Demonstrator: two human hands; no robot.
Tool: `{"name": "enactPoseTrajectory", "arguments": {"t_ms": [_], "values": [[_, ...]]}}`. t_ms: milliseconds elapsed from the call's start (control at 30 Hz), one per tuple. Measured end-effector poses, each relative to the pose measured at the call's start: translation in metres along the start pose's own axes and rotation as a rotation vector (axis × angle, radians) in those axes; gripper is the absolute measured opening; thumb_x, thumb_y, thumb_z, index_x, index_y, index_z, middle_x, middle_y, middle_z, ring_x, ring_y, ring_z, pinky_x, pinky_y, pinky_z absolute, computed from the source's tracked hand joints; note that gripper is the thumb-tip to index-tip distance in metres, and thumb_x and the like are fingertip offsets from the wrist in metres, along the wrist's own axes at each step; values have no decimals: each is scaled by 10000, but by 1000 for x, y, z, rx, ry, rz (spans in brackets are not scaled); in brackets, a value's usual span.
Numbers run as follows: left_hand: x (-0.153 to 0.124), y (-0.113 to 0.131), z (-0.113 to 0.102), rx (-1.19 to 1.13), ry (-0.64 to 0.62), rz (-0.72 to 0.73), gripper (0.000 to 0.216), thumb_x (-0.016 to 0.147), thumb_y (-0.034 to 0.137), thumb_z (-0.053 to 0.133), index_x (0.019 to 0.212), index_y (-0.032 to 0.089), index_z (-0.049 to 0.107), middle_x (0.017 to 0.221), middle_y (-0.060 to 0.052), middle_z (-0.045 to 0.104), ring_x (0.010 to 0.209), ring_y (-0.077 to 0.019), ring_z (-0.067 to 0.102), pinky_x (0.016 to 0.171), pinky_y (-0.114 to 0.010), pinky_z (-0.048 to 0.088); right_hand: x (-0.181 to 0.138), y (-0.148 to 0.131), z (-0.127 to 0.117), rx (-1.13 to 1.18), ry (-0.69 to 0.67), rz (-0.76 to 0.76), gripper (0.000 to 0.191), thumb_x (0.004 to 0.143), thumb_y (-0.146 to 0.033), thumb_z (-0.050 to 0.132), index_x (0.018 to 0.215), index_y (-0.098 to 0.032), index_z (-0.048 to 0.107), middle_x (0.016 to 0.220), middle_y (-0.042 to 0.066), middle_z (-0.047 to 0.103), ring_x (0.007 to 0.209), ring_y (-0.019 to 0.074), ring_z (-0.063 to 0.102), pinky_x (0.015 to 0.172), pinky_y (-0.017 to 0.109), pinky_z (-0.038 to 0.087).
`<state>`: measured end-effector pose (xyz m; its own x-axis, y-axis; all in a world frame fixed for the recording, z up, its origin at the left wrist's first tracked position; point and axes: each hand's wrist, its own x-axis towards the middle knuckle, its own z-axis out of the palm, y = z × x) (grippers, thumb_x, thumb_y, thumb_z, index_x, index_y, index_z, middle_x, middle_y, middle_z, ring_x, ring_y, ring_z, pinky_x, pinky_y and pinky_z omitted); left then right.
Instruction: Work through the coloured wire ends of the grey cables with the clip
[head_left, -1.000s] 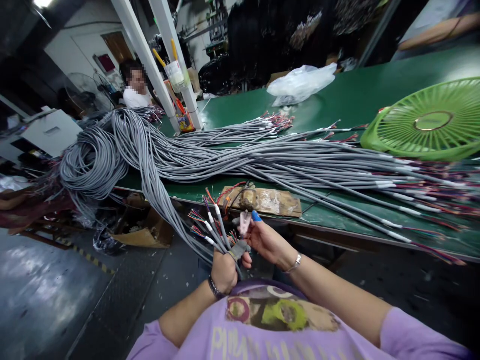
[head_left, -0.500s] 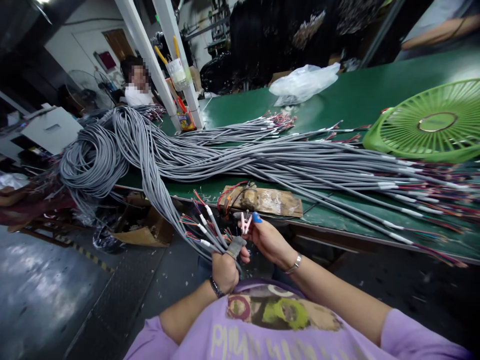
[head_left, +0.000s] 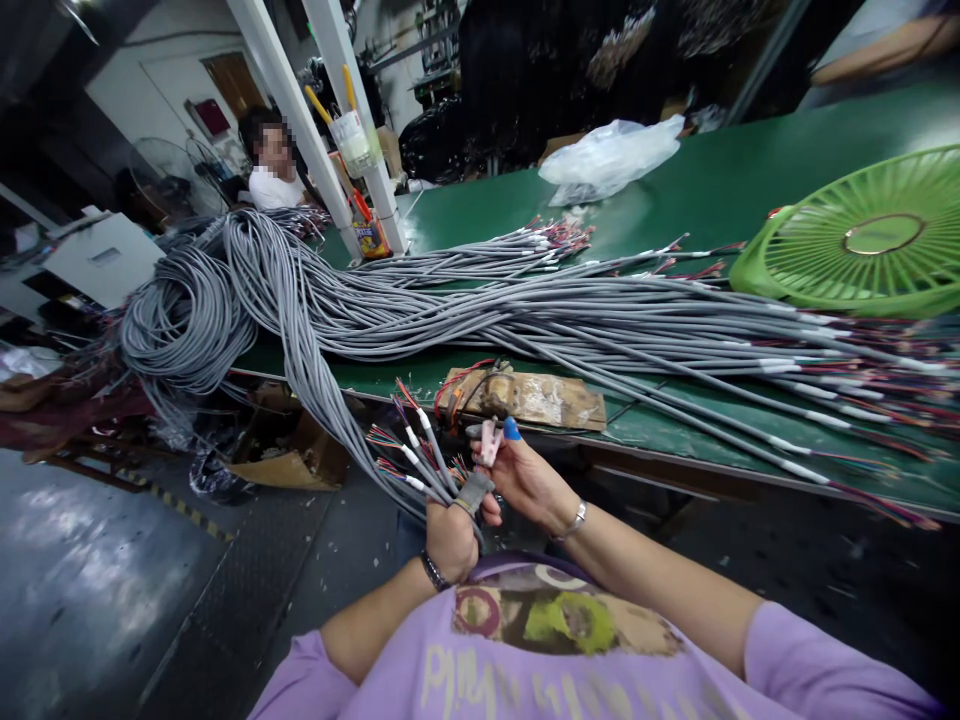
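My left hand is closed around a bunch of grey cables, its thumb covered by a grey wrap. The cable ends point up and away from me, with white sleeves and thin coloured wires fanning out. Beside it, my right hand pinches a small pale-pink clip at the table's front edge. Blue tape covers one of its fingertips. Just behind the clip lies a worn wooden block with red and black wires on it. Whether a wire sits in the clip is too small to tell.
Long grey cables lie in a thick bundle across the green table. A green fan stands at the right, a white plastic bag at the back. White posts rise at the left. Another person is beyond them.
The pink clip, whose arms were spread in a V, now looks narrower, its arms pressed together in my right hand. My left hand keeps its hold on the cables.
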<state>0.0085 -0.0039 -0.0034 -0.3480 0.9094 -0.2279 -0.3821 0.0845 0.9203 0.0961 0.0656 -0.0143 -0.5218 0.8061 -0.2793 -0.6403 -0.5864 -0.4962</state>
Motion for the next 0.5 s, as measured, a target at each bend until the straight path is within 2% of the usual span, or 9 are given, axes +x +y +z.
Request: {"name": "enactPoseTrajectory", "arguments": {"t_ms": [133, 267, 367, 500], "values": [[-3, -2, -7, -10, -8, -23, 296, 651, 401, 727, 600, 136, 605, 449, 5, 586, 356, -95, 508, 370, -202, 368, -3, 0, -12, 55, 3, 43, 351, 773, -551, 603, 774, -201, 611, 762, 18, 658, 638, 117, 583, 593, 232, 477], [-4, -6, -16, -18, -50, -62, 301, 661, 410, 729, 631, 122, 644, 490, -25, 629, 427, -123, 575, 440, -222, 430, -6, -1, -29, 27, 63, 51, 341, 774, -540, 608, 724, -203, 604, 752, 16, 654, 655, 114, 589, 600, 223, 472], [-3, -10, -23, -50, -73, -78, 311, 663, 416, 733, 726, 117, 677, 588, -63, 686, 536, -162, 639, 519, -248, 480, -10, -2, -42, -64, 96, 44, 332, 745, -516, 651, 691, -190, 615, 767, 31, 660, 672, 119, 590, 628, 235, 476], [-3, -14, -31, -42, -63, -70, 360, 672, 448, 723, 797, 113, 684, 719, -103, 721, 640, -180, 669, 573, -250, 499, -20, -1, -51, -256, 86, -64, 339, 690, -497, 708, 798, -180, 659, 775, 36, 654, 661, 124, 564, 634, 253, 463]]}}
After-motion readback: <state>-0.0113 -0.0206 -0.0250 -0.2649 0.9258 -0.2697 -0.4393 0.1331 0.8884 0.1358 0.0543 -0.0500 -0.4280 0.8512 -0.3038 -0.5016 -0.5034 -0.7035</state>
